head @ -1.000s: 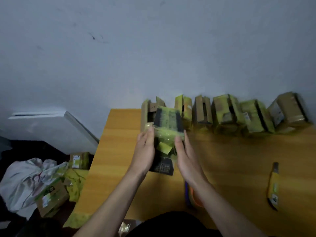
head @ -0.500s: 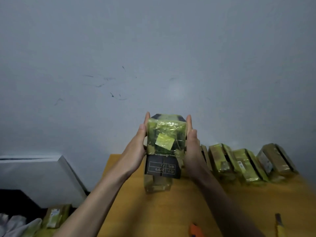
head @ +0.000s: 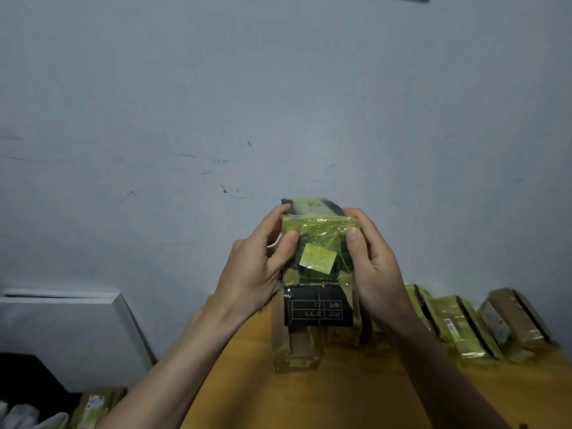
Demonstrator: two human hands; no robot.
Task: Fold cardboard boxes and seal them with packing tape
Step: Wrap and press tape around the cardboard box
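I hold a small dark cardboard box (head: 318,258) up in front of the wall, above the far edge of the wooden table (head: 356,394). Yellow-green tape wraps its upper half, and a black flap with a printed label hangs at its bottom. My left hand (head: 257,270) grips its left side, thumb pressed on the front. My right hand (head: 371,261) grips the right side in the same way. Behind and below it another taped box (head: 294,348) stands on the table.
A row of taped boxes (head: 464,329) leans against the grey wall at the table's back right. A white panel (head: 68,332) stands left of the table. More boxes (head: 96,407) and white material lie on the floor at the lower left.
Both hands lifted the box from the table up to wall height. The thumbs now press on its taped front. The camera has tilted upward, so the knife and tape on the table are out of view.
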